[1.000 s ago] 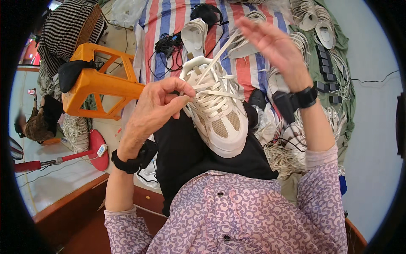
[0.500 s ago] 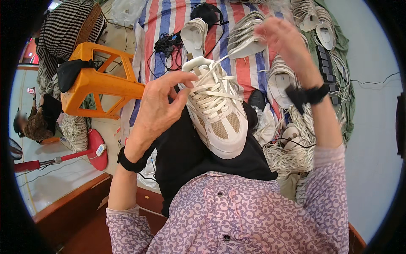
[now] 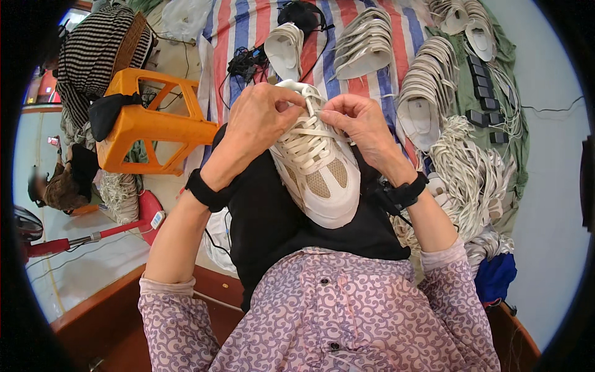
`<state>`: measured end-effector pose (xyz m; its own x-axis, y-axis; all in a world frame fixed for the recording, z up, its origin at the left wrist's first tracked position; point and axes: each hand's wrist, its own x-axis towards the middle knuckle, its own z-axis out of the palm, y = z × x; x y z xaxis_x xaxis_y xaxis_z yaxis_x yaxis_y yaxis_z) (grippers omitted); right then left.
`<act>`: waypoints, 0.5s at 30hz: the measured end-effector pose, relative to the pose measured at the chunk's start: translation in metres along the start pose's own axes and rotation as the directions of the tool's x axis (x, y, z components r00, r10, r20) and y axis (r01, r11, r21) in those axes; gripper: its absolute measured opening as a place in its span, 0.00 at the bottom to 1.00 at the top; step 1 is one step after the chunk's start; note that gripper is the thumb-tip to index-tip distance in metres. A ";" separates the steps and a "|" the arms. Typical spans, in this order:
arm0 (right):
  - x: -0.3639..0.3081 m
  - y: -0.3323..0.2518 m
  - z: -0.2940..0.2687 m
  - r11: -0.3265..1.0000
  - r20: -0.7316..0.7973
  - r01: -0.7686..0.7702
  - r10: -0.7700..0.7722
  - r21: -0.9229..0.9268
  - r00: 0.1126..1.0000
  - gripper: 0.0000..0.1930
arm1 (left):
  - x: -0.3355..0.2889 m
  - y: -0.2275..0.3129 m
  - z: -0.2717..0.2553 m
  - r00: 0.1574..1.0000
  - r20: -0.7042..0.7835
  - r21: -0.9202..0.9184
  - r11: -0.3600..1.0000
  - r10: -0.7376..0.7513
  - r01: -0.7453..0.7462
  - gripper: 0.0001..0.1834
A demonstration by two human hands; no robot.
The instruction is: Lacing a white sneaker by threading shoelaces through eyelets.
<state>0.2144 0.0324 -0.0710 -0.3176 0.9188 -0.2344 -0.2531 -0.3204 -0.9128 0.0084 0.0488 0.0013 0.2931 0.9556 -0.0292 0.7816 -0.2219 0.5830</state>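
A white and beige sneaker [image 3: 331,201] rests on my black-clad lap, its toe toward me. Cream shoelace [image 3: 313,149] criss-crosses its front. At the sneaker's upper left, my left hand [image 3: 260,121] pinches the lace near the top eyelets with thumb and forefinger. Across from it, my right hand [image 3: 365,127] has thumb and forefinger closed on the lace beside the tongue, the other fingers curled. The fingertips of both hands are close together over the top of the lacing. My fingers partly cover the collar and upper eyelets.
Beyond my knees lies a striped sheet [image 3: 350,102] with stacks of white shoe uppers [image 3: 369,59]. At right are a heap of loose laces [image 3: 465,164] and black blocks [image 3: 483,90]. An orange stool [image 3: 149,139] stands left; another person [image 3: 65,180] sits farther left.
My right hand has come down and inward from the upper right, where it drew a lace end out, to the top of the sneaker. My left hand has shifted slightly up and right.
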 end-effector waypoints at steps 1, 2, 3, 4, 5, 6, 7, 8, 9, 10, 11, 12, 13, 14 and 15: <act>0.000 0.004 0.002 1.000 -0.019 0.017 -0.018 -0.010 1.000 0.05 | 0.000 0.001 0.001 1.000 0.005 0.009 1.000 -0.005 0.005 0.11; 0.000 0.006 0.003 0.997 -0.003 0.074 -0.074 0.007 0.997 0.06 | 0.001 0.001 0.001 1.000 0.010 0.034 0.999 -0.002 0.002 0.12; 0.001 0.008 0.004 0.999 -0.039 0.033 -0.034 -0.020 0.999 0.06 | 0.002 0.001 0.002 1.000 0.023 0.052 0.999 0.004 -0.005 0.12; 0.001 0.009 0.005 0.998 -0.051 0.048 -0.050 -0.039 0.997 0.07 | 0.005 0.001 0.001 1.000 0.018 0.060 0.998 0.000 -0.001 0.12; 0.001 0.009 0.006 0.996 -0.069 0.058 -0.062 -0.061 0.996 0.08 | 0.009 -0.001 0.000 0.997 0.082 0.008 1.000 -0.006 0.006 0.12; 0.000 0.009 0.008 0.997 -0.059 0.060 -0.063 -0.056 0.996 0.08 | 0.012 -0.002 0.000 0.992 0.125 -0.030 0.999 -0.013 0.017 0.12; -0.001 0.007 0.009 0.972 -0.076 0.162 -0.177 -0.172 0.981 0.07 | 0.015 -0.003 0.000 0.989 0.147 -0.043 0.999 -0.011 0.018 0.12; -0.003 0.006 0.010 0.928 -0.094 0.221 -0.259 -0.300 0.961 0.07 | 0.017 -0.004 0.003 0.982 0.187 -0.126 0.992 -0.007 0.031 0.11; -0.006 0.004 0.011 0.922 -0.076 0.257 -0.289 -0.288 0.954 0.07 | 0.019 -0.006 0.005 0.973 0.229 -0.216 0.975 0.011 0.040 0.10; -0.010 0.001 0.012 0.836 -0.078 0.340 -0.410 -0.430 0.909 0.06 | 0.020 -0.007 0.005 0.975 0.223 -0.210 0.976 -0.001 0.049 0.10; -0.013 -0.001 0.013 0.723 -0.062 0.401 -0.521 -0.562 0.851 0.06 | 0.020 -0.009 0.006 0.974 0.224 -0.245 0.969 0.017 0.040 0.09; -0.016 -0.003 0.014 0.726 -0.064 0.395 -0.515 -0.563 0.855 0.06 | 0.021 -0.010 0.007 0.971 0.238 -0.267 0.962 0.012 0.054 0.09; -0.018 -0.004 0.016 0.619 0.054 0.459 -0.559 -0.637 0.828 0.06 | 0.021 -0.011 0.008 0.971 0.236 -0.285 0.958 0.035 0.035 0.09; -0.018 -0.006 0.017 0.497 0.181 0.525 -0.585 -0.691 0.791 0.07 | 0.021 -0.012 0.008 0.970 0.241 -0.284 0.957 0.007 0.064 0.08; -0.017 -0.007 0.019 0.494 0.175 0.517 -0.583 -0.699 0.793 0.07 | 0.021 -0.013 0.008 0.971 0.238 -0.298 0.951 -0.007 0.080 0.08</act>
<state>0.2044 0.0143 -0.0539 -0.2646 0.8753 0.4047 0.3489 0.4781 -0.8060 0.0087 0.0706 -0.0135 0.4102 0.8835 -0.2261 0.6026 -0.0765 0.7944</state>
